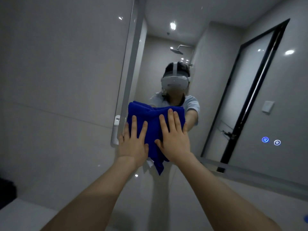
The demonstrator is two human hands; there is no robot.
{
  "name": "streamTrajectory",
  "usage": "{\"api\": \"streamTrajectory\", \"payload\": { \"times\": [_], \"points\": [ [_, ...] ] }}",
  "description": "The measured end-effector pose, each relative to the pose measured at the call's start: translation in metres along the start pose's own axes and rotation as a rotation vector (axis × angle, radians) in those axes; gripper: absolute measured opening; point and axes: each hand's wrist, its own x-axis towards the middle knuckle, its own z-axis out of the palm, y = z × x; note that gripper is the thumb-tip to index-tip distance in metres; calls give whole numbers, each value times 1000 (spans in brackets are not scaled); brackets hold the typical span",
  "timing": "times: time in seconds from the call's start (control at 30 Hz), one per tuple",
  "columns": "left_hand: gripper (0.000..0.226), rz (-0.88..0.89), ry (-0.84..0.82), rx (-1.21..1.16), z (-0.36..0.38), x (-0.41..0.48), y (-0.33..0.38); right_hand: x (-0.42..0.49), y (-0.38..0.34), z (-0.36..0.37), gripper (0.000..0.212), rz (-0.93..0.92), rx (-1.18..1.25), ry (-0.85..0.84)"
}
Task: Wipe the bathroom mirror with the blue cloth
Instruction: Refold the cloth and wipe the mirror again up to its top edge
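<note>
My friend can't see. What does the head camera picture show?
A left hand and a right hand press a folded bright blue cloth flat, fingers straight, against a large bathroom wall mirror near its left edge. The mirror reflects the person in a white headset, and two small round lit buttons glow at its lower right.

- A bathroom, tiled and modern.
- A big wall mirror (pixel 216 80) with two lit touch buttons (pixel 265 139) in its glass.
- The mirror reflects a shower head (pixel 177 51) and a black-framed glass door (pixel 250 67).
- Glossy grey tiles (pixel 58 72) cover the walls.
</note>
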Motion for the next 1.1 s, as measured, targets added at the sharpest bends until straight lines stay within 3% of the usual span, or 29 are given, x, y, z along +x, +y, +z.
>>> {"api": "streamTrajectory", "payload": {
  "times": [0.27, 0.37, 0.47, 0.6, 0.73, 0.9, 1.1],
  "points": [
    [72, 37, -69, 66, 15, -17, -6, -25, -4, 21, 71, 60, 37, -38],
    [60, 62, 113, 16, 6, -15, -6, -23, -7, 15, 56, 76, 57, 46],
    [44, 25, 300, -213, -6, -8, -3, -20, -6, 6, 42, 84, 109, 131],
    [57, -126, 397, -513, -18, 7, 2, -15, -6, -2, 35, 96, 128, 233],
    [71, -114, 344, -407, -23, 23, -3, -9, -6, -7, 50, 172, 58, 209],
    [50, -96, 306, -286, -20, 25, -6, -9, -3, -4, 32, 224, 7, 161],
    [34, -83, 273, -235, -7, 7, 4, -27, 0, 15, 28, 247, 35, 87]
  ]
}}
